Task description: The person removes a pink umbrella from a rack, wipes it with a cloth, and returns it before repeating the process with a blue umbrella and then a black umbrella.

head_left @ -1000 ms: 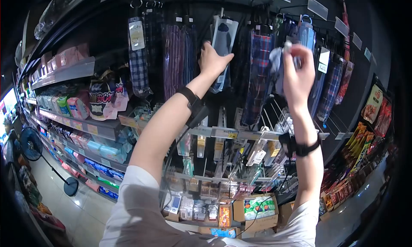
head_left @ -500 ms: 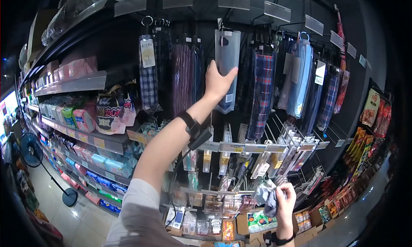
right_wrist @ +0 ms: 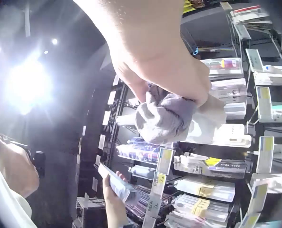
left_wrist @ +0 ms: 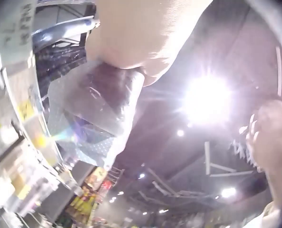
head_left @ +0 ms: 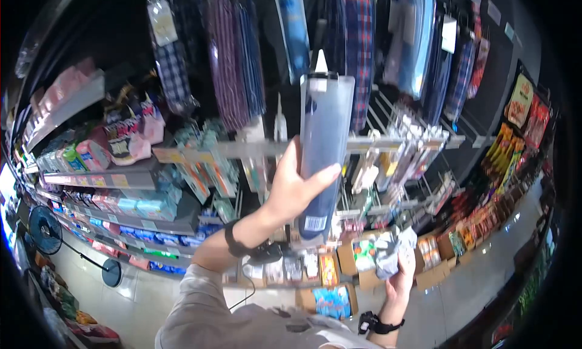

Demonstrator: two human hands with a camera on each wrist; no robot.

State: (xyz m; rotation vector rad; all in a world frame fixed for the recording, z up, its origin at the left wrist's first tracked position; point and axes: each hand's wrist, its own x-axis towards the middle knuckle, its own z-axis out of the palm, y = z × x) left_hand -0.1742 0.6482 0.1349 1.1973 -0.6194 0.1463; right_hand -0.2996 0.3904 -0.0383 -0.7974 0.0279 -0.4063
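My left hand [head_left: 290, 188] grips a folded umbrella [head_left: 326, 127] in a translucent plastic sleeve, dark blue inside, with a barcode label near its lower end. It stands nearly upright in front of the rack, thumb across its front. The left wrist view shows the sleeve's clear, dotted end [left_wrist: 96, 102] below the hand. Lower on the right, my right hand [head_left: 400, 276] holds a crumpled grey cloth [head_left: 387, 256]. In the right wrist view the bunched cloth [right_wrist: 162, 118] hangs from its fingers, which are partly hidden.
More packaged umbrellas [head_left: 357, 52] hang from hooks above, plaid, striped and light blue. Behind the hands run a shelf rail [head_left: 242, 149] and pegs with small packets. Cardboard boxes [head_left: 303, 297] stand below. Shelves [head_left: 115, 178] of packages line the left, a fan [head_left: 45, 228] beyond.
My left hand has brought the umbrella down and away from the hanging row. My right hand dropped from the upper rack with the cloth, then stayed low at the right.
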